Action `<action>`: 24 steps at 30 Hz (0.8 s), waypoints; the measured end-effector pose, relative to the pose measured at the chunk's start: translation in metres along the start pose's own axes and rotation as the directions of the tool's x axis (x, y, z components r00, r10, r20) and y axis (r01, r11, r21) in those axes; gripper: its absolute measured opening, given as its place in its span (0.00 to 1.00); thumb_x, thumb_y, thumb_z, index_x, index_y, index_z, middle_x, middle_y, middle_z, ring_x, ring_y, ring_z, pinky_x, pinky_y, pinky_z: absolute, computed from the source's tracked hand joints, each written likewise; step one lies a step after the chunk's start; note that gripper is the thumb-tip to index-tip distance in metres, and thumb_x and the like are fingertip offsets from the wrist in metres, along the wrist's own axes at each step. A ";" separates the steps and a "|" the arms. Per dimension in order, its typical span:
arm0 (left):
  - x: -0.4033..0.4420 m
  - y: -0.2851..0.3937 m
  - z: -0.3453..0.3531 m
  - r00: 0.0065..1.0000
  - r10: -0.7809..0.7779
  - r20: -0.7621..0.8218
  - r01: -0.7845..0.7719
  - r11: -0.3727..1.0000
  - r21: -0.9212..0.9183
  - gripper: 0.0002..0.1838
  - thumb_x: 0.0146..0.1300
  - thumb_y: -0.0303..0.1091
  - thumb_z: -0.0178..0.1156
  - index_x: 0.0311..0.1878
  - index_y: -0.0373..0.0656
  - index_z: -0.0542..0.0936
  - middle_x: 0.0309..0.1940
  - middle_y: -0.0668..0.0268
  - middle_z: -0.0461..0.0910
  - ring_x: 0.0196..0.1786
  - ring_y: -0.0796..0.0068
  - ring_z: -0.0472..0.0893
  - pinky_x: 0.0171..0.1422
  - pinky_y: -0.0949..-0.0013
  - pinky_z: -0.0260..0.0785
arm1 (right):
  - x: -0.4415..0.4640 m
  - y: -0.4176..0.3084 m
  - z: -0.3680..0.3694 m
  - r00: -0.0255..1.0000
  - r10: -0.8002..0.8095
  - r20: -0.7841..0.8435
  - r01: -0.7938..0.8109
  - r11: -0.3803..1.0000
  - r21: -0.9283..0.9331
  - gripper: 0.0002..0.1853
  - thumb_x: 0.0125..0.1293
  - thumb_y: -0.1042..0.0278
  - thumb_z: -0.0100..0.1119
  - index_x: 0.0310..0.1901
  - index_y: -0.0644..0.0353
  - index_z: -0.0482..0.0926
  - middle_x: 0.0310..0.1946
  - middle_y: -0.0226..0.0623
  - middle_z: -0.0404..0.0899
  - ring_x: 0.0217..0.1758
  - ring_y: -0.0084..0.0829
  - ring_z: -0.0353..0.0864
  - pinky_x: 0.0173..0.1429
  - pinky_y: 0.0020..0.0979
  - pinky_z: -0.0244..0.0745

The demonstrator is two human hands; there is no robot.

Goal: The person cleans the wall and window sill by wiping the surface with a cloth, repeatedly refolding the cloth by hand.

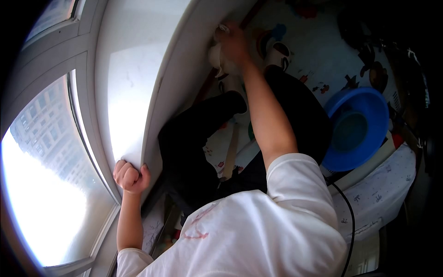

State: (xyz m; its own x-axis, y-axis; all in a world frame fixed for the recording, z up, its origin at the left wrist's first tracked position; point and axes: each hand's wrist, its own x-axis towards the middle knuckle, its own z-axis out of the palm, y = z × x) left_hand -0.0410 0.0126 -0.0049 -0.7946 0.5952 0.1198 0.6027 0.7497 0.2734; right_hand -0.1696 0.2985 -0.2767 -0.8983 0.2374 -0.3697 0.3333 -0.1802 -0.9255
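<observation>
My left hand [132, 176] is curled into a fist and leans on the near end of the white windowsill [131, 87], its thumb against the sill's outer edge. Stretched far forward, my right hand [234, 45] is closed around a pale cloth [216, 57], close to the wall [187, 69] below the sill. Part of the cloth hangs below the fingers; the rest is hidden by the hand, which is slightly blurred.
On the left is a bright window [50, 171]. To the right stands a blue basin [378, 120] with murky liquid in it. My dark-trousered legs and pale shoes [277, 55] are on the patterned floor [318, 51]. A black cable [353, 217] runs at the lower right.
</observation>
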 end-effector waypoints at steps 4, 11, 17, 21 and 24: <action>0.003 0.000 -0.001 1.000 0.009 0.005 -0.009 1.000 -0.011 0.25 0.48 0.22 0.59 0.12 0.47 0.51 0.09 0.68 0.53 0.13 0.71 0.55 0.19 0.71 0.44 | -0.031 -0.017 0.022 0.995 -0.036 -0.091 0.038 0.999 0.022 0.14 0.60 0.65 0.52 0.41 0.68 0.75 0.33 0.46 0.78 0.38 0.38 0.77 0.45 0.36 0.70; -0.001 -0.002 0.002 1.000 0.009 -0.012 -0.009 1.000 0.000 0.25 0.48 0.21 0.59 0.12 0.47 0.51 0.09 0.67 0.53 0.13 0.71 0.55 0.19 0.71 0.44 | -0.007 0.006 0.024 0.984 0.011 -0.178 -0.008 1.000 0.018 0.12 0.62 0.66 0.49 0.39 0.67 0.74 0.32 0.49 0.77 0.37 0.43 0.78 0.42 0.38 0.70; 0.003 0.000 0.000 1.000 0.015 0.000 -0.015 1.000 0.001 0.25 0.49 0.22 0.59 0.12 0.47 0.51 0.09 0.67 0.53 0.13 0.71 0.55 0.19 0.71 0.44 | -0.031 0.005 0.041 0.981 -0.057 -0.184 0.053 0.998 -0.029 0.12 0.63 0.65 0.49 0.39 0.67 0.73 0.31 0.49 0.78 0.34 0.43 0.78 0.40 0.39 0.71; -0.001 0.000 0.002 1.000 0.011 -0.010 -0.011 1.000 -0.003 0.25 0.50 0.22 0.60 0.13 0.47 0.51 0.09 0.68 0.53 0.13 0.71 0.55 0.19 0.71 0.44 | 0.015 0.034 0.019 0.974 -0.028 -0.224 0.025 1.000 -0.015 0.13 0.64 0.63 0.49 0.39 0.67 0.74 0.31 0.47 0.78 0.35 0.41 0.79 0.41 0.38 0.71; 0.001 0.001 0.001 1.000 0.006 0.007 -0.006 1.000 0.002 0.25 0.50 0.23 0.60 0.12 0.47 0.51 0.09 0.68 0.53 0.13 0.71 0.55 0.19 0.71 0.44 | 0.024 0.020 0.005 0.949 -0.062 -0.310 0.048 0.997 -0.053 0.14 0.64 0.62 0.49 0.40 0.67 0.74 0.32 0.47 0.79 0.36 0.40 0.79 0.42 0.37 0.72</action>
State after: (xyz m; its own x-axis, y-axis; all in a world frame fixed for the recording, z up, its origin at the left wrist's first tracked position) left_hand -0.0417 0.0142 -0.0056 -0.7902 0.6020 0.1146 0.6080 0.7465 0.2704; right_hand -0.1859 0.2953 -0.3036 -0.7845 0.5319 -0.3189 0.3047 -0.1173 -0.9452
